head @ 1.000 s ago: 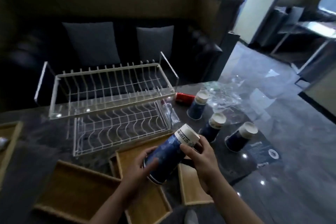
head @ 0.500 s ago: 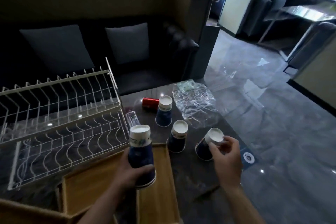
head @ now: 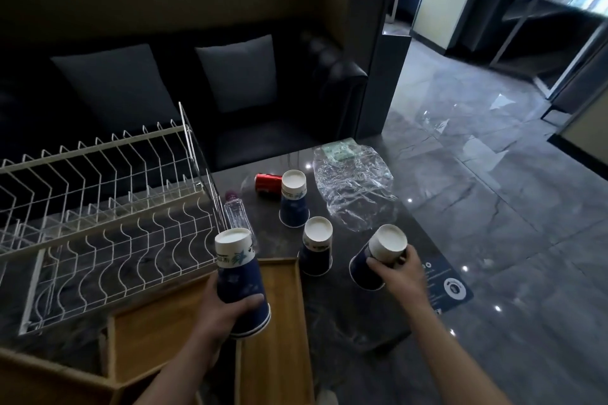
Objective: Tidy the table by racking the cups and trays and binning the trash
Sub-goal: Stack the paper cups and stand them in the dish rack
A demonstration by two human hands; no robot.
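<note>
My left hand (head: 227, 312) holds a blue paper cup (head: 238, 276) upside down, white base up, above the wooden trays (head: 279, 316). My right hand (head: 399, 268) grips the base of a second upturned blue cup (head: 365, 268), tilted on the dark table. Two more upturned blue cups stand between them, the near cup (head: 316, 248) and the far cup (head: 293, 199). A white wire rack (head: 108, 207) fills the left of the table.
A red can (head: 267, 181) lies on its side behind the far cup. A clear plastic bottle (head: 237, 215) lies beside the rack. Crumpled clear plastic wrap (head: 353, 189) sits at the table's right. The table edge (head: 437, 230) runs close past my right hand. A dark sofa stands behind.
My right hand left the held cup, reached right and closed on the rightmost cup, which now tilts. My left hand turned its cup upright, base up. The view swung right.
</note>
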